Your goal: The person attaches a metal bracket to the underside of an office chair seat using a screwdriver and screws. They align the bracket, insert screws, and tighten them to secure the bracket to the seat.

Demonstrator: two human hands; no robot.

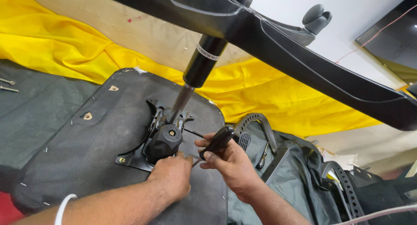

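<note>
Now the right hand (230, 164) grips a screwdriver (217, 141) by its black handle, shaft slanting left toward the tilt mechanism (163, 140) (bolted to the upturned seat (87, 142)); the left hand (171, 175), fingers curled, presses the mechanism's near edge and sits closer.

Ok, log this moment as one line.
left hand: on seat plate | right hand: grips screwdriver | gas cylinder: fitted, tilted
</note>
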